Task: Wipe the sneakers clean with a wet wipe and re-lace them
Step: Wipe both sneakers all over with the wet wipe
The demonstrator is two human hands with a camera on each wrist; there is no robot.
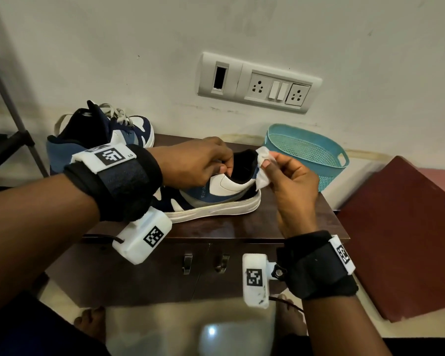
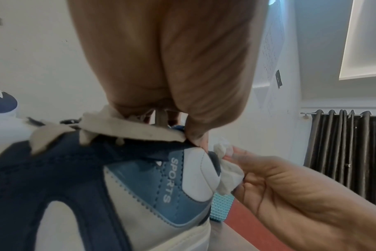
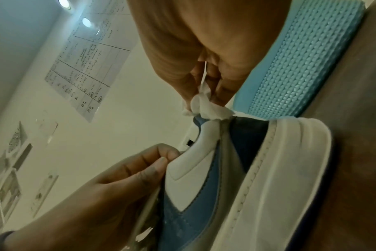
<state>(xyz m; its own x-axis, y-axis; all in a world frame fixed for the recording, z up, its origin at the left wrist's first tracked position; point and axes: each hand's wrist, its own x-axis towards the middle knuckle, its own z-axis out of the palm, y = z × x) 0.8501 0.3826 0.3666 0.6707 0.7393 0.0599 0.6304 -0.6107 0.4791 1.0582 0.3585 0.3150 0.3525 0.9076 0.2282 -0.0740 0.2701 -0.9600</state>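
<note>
Beyond the L knuckles sat the second sneaker [image 1: 100,129], laced. Left hand [image 1: 193,163] pinched the near sneaker [image 1: 216,194] at its collar, prob. to steady it; right hand [image 1: 288,176] pinched a wet wipe [image 1: 263,168] against the heel; teal basket [image 1: 306,152] behind R fingertips.

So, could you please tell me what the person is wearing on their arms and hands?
Both forearms are bare. Each wrist carries a wide black strap bearing a white tag with a black square code, plus a white camera box, also coded. The left box trails a dark cable.
</note>
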